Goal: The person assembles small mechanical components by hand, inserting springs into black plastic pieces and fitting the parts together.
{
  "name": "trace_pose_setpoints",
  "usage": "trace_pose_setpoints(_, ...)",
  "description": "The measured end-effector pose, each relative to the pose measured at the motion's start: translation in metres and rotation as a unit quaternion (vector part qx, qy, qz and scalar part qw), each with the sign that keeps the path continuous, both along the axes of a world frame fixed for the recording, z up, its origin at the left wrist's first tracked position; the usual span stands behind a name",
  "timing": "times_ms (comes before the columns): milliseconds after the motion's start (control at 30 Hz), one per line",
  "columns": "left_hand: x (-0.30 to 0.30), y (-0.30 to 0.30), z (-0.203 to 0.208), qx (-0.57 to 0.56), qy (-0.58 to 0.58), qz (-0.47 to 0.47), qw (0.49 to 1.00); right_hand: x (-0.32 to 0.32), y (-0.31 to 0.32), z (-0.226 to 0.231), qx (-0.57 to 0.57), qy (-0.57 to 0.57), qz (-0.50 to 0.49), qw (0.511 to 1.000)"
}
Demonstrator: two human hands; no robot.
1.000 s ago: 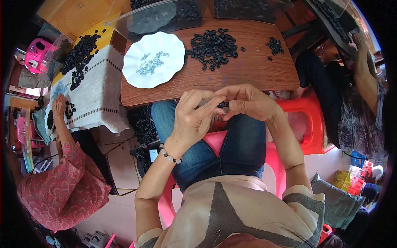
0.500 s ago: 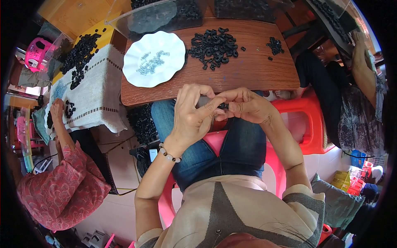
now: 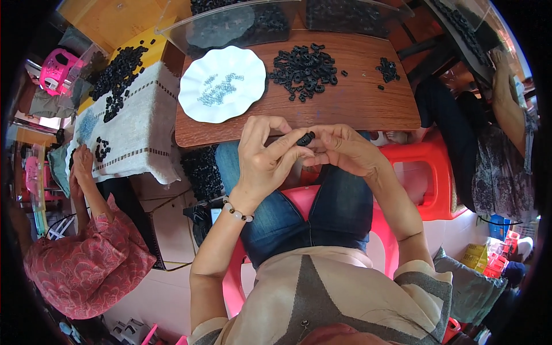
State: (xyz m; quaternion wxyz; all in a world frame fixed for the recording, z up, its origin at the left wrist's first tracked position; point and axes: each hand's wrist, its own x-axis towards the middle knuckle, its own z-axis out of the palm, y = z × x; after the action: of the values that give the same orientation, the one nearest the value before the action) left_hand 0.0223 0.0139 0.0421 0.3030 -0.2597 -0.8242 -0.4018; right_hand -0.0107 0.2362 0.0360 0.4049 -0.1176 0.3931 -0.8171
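Observation:
Above my lap, just in front of the table edge, my left hand (image 3: 261, 161) pinches a small black plastic part (image 3: 305, 138) between thumb and fingers. The part is short and chunky, with a hole or recess at its end. My right hand (image 3: 349, 150) is close beside it, fingers loosely curved and apart; whether a fingertip touches the part is hard to see. Beyond my hands, a pile of similar black parts (image 3: 305, 72) lies on the brown wooden table (image 3: 359, 112). Left of the pile stands a white scalloped plate (image 3: 192, 103) with many tiny clear pieces (image 3: 220, 89).
Clear bins (image 3: 247, 26) of black parts line the table's back. A smaller black heap (image 3: 388, 70) lies at right. To the left, a co-worker in red (image 3: 92, 259) works at a cloth-covered table (image 3: 141, 126). A red stool (image 3: 411, 155) stands right of my legs.
The black part has turned and shows more plainly in my left fingers. My right thumb and fingers have loosened from around it. The view has shifted slightly.

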Motion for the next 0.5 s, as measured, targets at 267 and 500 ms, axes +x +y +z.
trace_pose_setpoints(267,-0.003,-0.007,0.0,-0.012,0.012,0.06,0.998,-0.003,0.001,0.003,0.101,0.046,-0.032,0.993)
trace_pose_setpoints(500,-0.001,-0.006,0.002,-0.028,0.005,0.071,0.997,0.001,-0.012,0.017,0.204,0.139,-0.097,0.964)
